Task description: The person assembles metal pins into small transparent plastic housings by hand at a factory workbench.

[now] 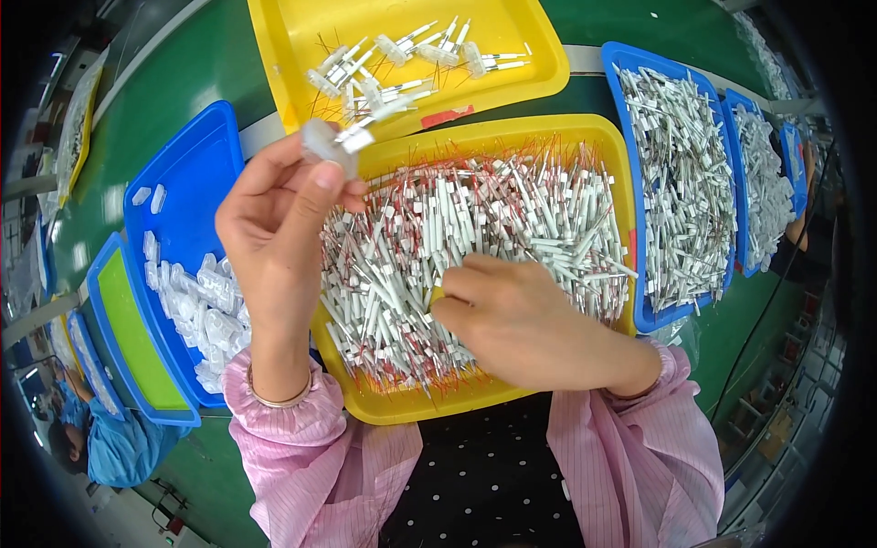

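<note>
Between the thumb and fingers of my left hand is a translucent plastic cap, held up over the far left corner of the near yellow tray. A white tubular piece sticks out of the cap toward the far right. My right hand is down at the pile in that tray, its fingers curled together. What its fingertips grip, if anything, is hidden. The pile is made of thin white tubular parts with fine red wires and metal leads.
Beyond stands another yellow tray with several capped assemblies. At left, a blue tray holds clear plastic caps, beside a blue-rimmed green tray. Blue trays of tubular parts line the right. A person in blue is far left.
</note>
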Demonstrator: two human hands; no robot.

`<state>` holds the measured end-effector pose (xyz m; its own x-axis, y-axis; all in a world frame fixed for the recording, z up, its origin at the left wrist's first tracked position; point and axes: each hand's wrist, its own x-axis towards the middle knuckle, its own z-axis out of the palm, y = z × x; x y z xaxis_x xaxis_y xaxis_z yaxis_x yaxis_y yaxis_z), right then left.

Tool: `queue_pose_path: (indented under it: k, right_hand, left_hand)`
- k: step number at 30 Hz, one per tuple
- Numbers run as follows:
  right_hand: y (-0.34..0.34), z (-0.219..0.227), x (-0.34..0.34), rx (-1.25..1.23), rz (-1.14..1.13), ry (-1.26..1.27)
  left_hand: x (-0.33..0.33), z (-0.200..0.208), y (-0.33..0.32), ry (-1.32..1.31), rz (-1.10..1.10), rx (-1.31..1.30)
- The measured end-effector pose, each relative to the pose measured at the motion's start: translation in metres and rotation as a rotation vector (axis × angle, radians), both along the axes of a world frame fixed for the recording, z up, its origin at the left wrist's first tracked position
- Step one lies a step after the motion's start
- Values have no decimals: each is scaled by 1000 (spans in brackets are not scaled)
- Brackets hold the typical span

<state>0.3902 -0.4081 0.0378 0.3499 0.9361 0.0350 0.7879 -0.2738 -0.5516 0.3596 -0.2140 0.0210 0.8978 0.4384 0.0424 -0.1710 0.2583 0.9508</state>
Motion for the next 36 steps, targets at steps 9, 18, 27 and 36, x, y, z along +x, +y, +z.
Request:
queue_pose_path:
  k: [9, 18, 27, 36]
  right_hand:
    - [18, -32, -26, -200, -183, 278]
    - [1, 9, 13, -157, -236, 872]
    - [-17, 5, 31, 456, -241, 1857]
    - [-22, 15, 29, 888, -425, 839]
  left_hand:
    - [-4, 1, -9, 67, -79, 33]
    - [-7, 2, -2, 17, -214, -228]
    - [-7, -1, -9, 4, -388, -433]
    - [-10, -2, -18, -38, -528, -552]
